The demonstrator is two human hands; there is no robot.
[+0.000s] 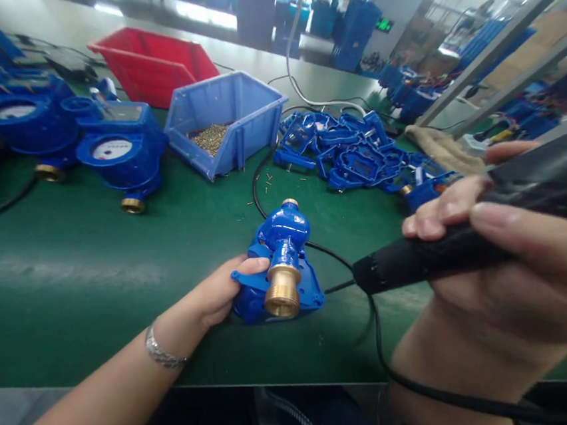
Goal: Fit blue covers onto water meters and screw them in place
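My left hand (242, 276) is closed on a blue water meter (285, 232), which lies turned over on the green bench with its threaded brass end (282, 294) toward me. The fingers under the meter are hidden. In my right hand (514, 264) is a black electric screwdriver (418, 256), its thin bit (339, 288) pointing left and reaching the meter's right side. Whether the bit sits in a screw I cannot tell. A black cable (380, 337) runs below the screwdriver.
Two more blue water meters (119, 148) stand upright at the left. Behind are a red bin (149, 65) and a blue bin (250, 129) holding small brass screws (210, 139). Loose screws (267, 179) lie before it. Blue plastic frames (347, 149) are piled at the back right.
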